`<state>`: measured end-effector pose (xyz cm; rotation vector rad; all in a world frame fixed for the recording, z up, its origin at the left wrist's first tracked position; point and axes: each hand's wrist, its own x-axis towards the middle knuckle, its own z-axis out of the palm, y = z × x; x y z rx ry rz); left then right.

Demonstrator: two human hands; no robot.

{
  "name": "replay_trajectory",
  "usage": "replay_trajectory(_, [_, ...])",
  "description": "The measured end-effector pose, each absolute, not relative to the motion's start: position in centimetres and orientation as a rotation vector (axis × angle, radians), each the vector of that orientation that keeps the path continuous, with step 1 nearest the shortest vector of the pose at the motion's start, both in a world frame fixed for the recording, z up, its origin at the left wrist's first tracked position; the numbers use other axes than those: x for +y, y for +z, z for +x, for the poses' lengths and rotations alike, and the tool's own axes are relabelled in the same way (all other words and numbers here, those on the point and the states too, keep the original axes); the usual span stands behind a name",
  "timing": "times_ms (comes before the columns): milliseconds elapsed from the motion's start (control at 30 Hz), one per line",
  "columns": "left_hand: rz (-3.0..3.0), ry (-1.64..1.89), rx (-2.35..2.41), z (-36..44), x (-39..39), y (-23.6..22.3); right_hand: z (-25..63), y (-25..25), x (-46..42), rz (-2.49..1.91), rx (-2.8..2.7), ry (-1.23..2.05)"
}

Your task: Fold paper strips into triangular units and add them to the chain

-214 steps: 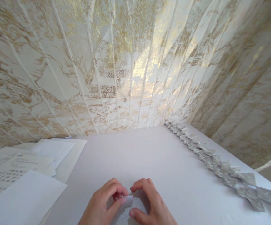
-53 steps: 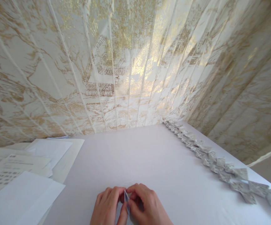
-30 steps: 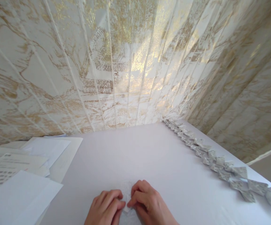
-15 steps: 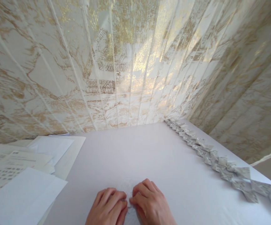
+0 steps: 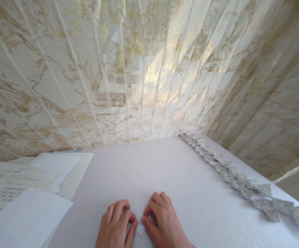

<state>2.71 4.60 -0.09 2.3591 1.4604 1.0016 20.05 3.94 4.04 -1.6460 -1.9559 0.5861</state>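
Near the front edge of the white table, a small piece of folded white paper lies between my two hands. My left hand is on its left, with thumb and forefinger pinched at the paper's edge. From the right, my right hand pinches its other side with thumb and fingertips. Both sets of fingertips are close together, and they hide much of the paper. Its exact folded shape is too small to make out.
A row of folded printed-paper pieces runs along the table's right edge to the back corner. Loose sheets and a blank white paper are stacked at left. A gold-patterned curtain hangs behind the white table.
My fingers have shifted slightly up and apart, and a white corner of the paper now shows between them. The view has moved a little.
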Motion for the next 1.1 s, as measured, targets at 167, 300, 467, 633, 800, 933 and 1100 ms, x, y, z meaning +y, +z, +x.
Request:
replay_trajectory(167, [2.35, 0.994, 1.518, 3.0, 4.6, 0.1, 19.9, 3.7, 3.9, -1.641, -1.96, 0.594])
replay_trajectory(300, [2.316, 0.984, 1.52, 3.0, 4.5, 0.2, 19.8, 3.7, 4.1, -1.659, -1.944, 0.61])
replay_trajectory(467, [2.324, 0.978, 1.529, 2.8, 4.6, 0.1, 19.6, 3.8, 4.3, -1.671, -1.92, 0.588])
replay_trajectory(633, [2.322, 0.996, 1.514, 2.8, 4.6, 0.3, 19.4, 4.0, 4.3, -1.666, -1.915, 0.575])
replay_trajectory(800, [2.297, 0.96, 1.511, 2.7, 4.6, 0.3, 19.1, 4.0, 4.3, -1.669, -1.921, 0.629])
replay_trajectory(933, [2.296, 0.953, 1.502, 2.6, 4.7, 0.4, 19.5, 3.9, 4.4, -1.617, -1.943, 0.687])
replay_trajectory(1100, [2.297, 0.986, 1.506, 2.6, 4.8, 0.6, 20.2, 3.9, 4.7, -1.603, -1.98, 0.745])
